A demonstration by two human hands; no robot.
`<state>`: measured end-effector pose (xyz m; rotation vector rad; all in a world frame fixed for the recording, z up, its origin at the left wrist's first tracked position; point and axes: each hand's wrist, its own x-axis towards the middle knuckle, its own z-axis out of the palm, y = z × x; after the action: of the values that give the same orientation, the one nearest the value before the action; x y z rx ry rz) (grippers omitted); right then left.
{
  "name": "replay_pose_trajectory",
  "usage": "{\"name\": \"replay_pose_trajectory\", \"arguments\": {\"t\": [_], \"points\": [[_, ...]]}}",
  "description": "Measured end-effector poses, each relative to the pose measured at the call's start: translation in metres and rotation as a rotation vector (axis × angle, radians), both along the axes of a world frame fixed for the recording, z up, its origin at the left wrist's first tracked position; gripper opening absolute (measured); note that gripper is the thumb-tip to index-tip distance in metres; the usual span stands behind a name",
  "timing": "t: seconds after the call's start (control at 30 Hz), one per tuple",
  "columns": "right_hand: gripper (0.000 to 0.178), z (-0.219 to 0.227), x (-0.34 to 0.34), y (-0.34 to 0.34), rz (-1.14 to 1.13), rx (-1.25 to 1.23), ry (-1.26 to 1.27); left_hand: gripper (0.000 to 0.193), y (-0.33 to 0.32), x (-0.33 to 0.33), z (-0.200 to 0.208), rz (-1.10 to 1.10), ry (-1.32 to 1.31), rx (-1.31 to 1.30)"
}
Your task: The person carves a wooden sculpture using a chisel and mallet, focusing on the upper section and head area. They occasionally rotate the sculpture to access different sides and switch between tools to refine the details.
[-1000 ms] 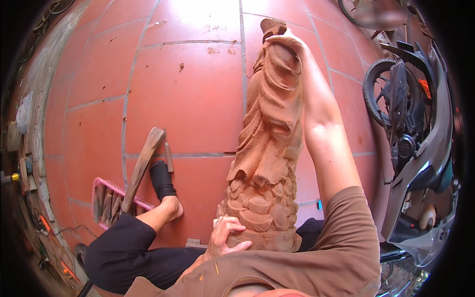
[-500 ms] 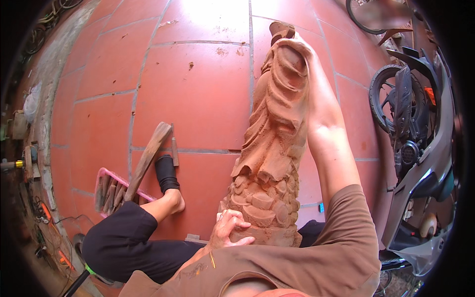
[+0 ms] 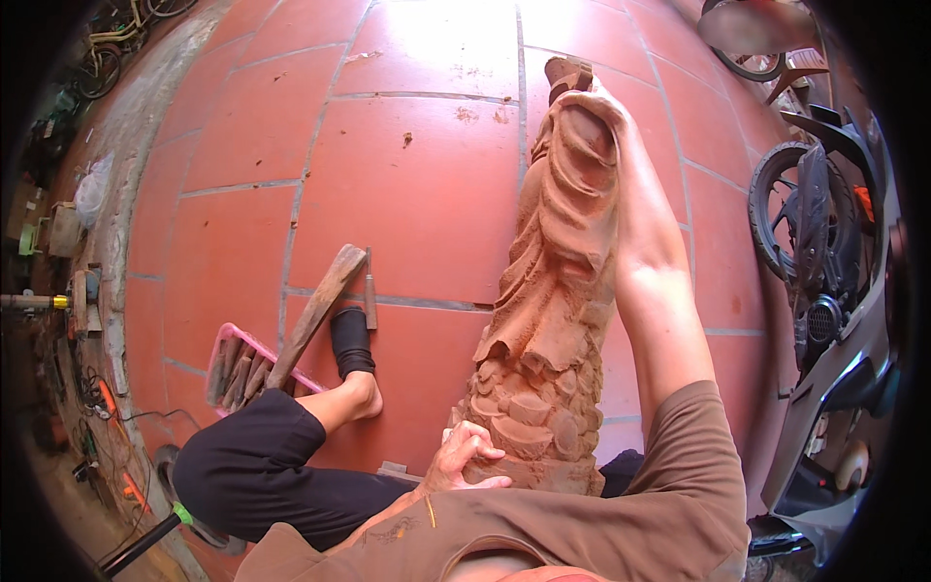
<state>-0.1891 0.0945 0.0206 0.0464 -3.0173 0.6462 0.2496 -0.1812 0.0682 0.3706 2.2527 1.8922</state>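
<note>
A long brown carved statue [image 3: 553, 281], apparently wooden, lies tilted across my lap. Folds of draped cloth cover its upper length, and rounded, overlapping lumps form its base. My left hand [image 3: 467, 456] grips the near end by the base, fingers bent over the edge. Far out, my right hand [image 3: 603, 105] is wrapped around the narrow end from the right side; most of its fingers are hidden behind the carving.
A pink basket [image 3: 308, 384] of wooden-handled tools stands left of my bent leg. A wooden bar [image 3: 315, 315] leans across it, and a slim chisel-like tool [image 3: 370, 303] lies nearby. A motorbike [image 3: 824, 320] stands at the right; red tiles [image 3: 417, 194] cover the floor.
The whole view has shifted slightly, so everything sits a little farther right and lower in the picture. Both hands keep the same hold on the statue.
</note>
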Motion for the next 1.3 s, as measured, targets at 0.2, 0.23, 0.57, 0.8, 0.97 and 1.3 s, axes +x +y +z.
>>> {"name": "replay_pose_trajectory", "arguments": {"t": [0.2,0.23,0.57,0.8,0.97,1.3], "points": [[0.070,-0.005,0.002,-0.007,0.022,-0.022,0.044,0.034,0.005,0.008,-0.009,0.027,-0.076,-0.022],[0.070,-0.007,0.002,-0.008,0.026,-0.029,0.053,0.032,0.006,0.006,-0.006,0.045,-0.078,-0.015],[0.070,-0.012,-0.006,-0.037,0.133,-0.052,0.111,0.029,0.018,0.005,0.003,0.097,-0.101,-0.029],[0.070,-0.014,-0.019,0.011,0.315,0.060,0.234,0.027,0.011,-0.004,0.002,0.099,0.054,0.026],[0.070,-0.026,-0.040,0.012,0.454,0.160,0.313,0.018,0.019,0.009,-0.005,0.223,0.125,0.065],[0.066,-0.023,-0.013,-0.001,0.415,0.013,0.399,0.019,0.036,0.014,-0.010,0.279,0.335,-0.076]]}}
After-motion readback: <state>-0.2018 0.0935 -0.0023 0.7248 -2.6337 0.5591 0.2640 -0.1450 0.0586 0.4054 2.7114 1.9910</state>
